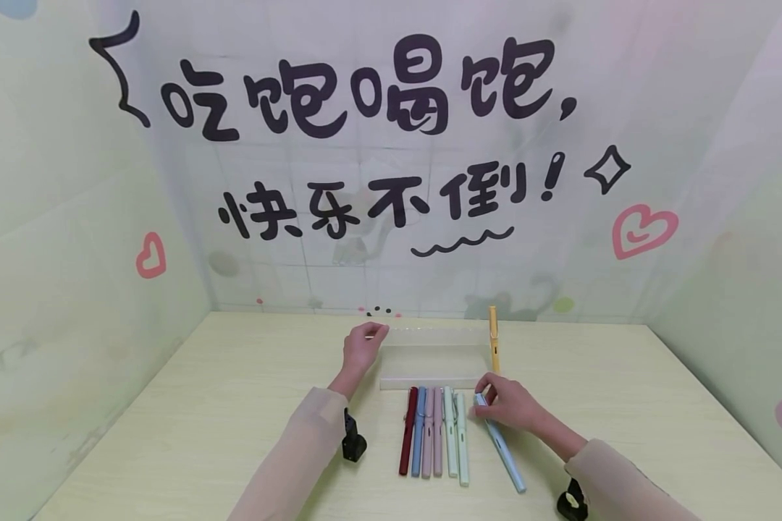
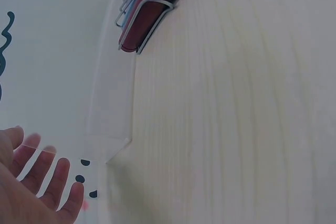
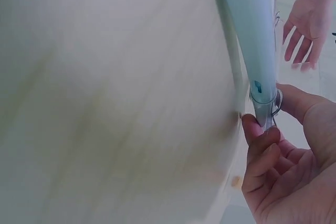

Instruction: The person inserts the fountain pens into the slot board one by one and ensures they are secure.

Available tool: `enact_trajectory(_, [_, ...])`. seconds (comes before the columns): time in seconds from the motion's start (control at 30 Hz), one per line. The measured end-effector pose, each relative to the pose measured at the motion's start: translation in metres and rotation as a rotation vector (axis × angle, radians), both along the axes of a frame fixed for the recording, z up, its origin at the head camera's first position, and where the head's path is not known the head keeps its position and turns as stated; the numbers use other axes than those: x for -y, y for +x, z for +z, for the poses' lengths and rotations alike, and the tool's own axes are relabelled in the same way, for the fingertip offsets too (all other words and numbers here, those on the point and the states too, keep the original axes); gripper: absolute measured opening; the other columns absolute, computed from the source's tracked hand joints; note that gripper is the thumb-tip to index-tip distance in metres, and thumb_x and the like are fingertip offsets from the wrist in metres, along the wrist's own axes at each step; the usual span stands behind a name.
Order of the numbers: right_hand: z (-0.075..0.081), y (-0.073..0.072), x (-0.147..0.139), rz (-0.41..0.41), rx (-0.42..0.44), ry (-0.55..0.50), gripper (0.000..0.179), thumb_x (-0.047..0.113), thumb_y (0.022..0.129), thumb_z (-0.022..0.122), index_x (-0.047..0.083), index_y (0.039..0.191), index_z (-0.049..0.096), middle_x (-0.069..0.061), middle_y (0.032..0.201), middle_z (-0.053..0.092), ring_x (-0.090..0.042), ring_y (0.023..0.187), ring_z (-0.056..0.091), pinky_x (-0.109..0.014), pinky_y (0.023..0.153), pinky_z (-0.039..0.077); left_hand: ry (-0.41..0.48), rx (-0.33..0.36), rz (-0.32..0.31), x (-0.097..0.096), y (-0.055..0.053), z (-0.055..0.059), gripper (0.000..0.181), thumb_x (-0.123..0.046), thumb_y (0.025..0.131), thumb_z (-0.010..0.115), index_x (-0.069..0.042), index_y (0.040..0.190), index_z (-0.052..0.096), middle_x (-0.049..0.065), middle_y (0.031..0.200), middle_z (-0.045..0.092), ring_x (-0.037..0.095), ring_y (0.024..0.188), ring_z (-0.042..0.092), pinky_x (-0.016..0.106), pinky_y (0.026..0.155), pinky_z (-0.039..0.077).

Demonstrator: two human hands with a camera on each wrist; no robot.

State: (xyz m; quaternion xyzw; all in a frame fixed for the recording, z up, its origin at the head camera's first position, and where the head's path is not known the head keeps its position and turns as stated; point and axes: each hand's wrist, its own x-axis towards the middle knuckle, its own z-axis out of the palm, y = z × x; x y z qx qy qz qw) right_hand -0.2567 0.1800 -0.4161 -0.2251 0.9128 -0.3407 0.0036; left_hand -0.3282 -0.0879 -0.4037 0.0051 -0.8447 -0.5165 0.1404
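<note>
In the head view my left hand [image 1: 363,346] is at the left end of a clear plastic box [image 1: 433,382], fingertips at its upper edge. The left wrist view shows that hand's fingers [image 2: 56,182] spread and nearly straight. With thumb and fingertips, my right hand [image 1: 510,402] pinches the clip end of a light blue pen [image 1: 510,459], which slants toward the front right. The right wrist view shows this pen [image 3: 254,40] close up, its metal clip beside the thumb. Left of it lie several pens side by side, from a dark red pen [image 1: 408,434] to a pale green pen [image 1: 463,441].
An orange-yellow pen [image 1: 494,340] is at the box's right end, its top overlapping the back wall. Between red and green lie a blue pen [image 1: 419,434] and two mauve pens. Printed walls [image 1: 723,289] border the pale wood table [image 1: 234,405] at back and sides.
</note>
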Motion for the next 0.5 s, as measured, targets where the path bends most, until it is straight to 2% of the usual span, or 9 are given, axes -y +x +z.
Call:
enact_trajectory(0.27, [0.0013, -0.0034, -0.0026, 0.005, -0.026, -0.025, 0.017, 0.015, 0.077, 0.068, 0.007, 0.083, 0.055, 0.003, 0.064, 0.050, -0.013, 0.058, 0.044, -0.024, 0.051, 0.037, -0.001, 0.004, -0.005, 0.0004, -0.0016, -0.0026, 0.026, -0.025, 0.088, 0.054, -0.003, 0.097, 0.064, 0.010, 0.096, 0.062, 0.025, 0.090, 0.057, 0.036, 0.076, 0.045])
enact_trajectory(0.5, [0.0021, -0.0078, -0.0057, -0.022, -0.001, -0.059, 0.015, 0.017, 0.078, 0.068, 0.008, 0.082, 0.056, 0.002, 0.065, 0.051, -0.014, 0.058, 0.045, -0.024, 0.049, 0.038, 0.009, 0.004, -0.007, 0.0001, -0.0023, -0.0036, 0.025, -0.024, 0.088, 0.055, -0.003, 0.097, 0.064, 0.009, 0.095, 0.062, 0.025, 0.090, 0.057, 0.037, 0.076, 0.045])
